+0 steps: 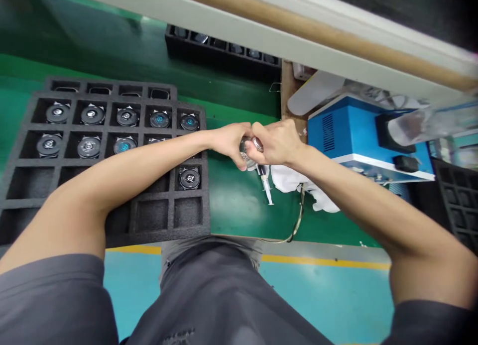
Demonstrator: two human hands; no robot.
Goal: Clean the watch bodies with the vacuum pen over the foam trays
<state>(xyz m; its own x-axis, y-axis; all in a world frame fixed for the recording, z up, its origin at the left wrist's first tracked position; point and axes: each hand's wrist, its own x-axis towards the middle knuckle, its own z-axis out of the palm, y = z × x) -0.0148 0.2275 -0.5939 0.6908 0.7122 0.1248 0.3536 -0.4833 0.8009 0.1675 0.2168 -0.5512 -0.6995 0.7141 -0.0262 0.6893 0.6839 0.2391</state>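
My left hand and my right hand meet above the green mat and grip a small, round, shiny object between them. Most of it is hidden by my fingers. Just below my hands lies a clear syringe with its tip pointing toward me, and a white cloth is bunched to its right. To my left, a black foam tray holds several round dark devices in its square cells, such as one nearest my hands.
The green mat ends at an edge near my lap. A blue machine stands to the right, with a cable looping across the mat. Another foam tray sits at the back, and a third at far right.
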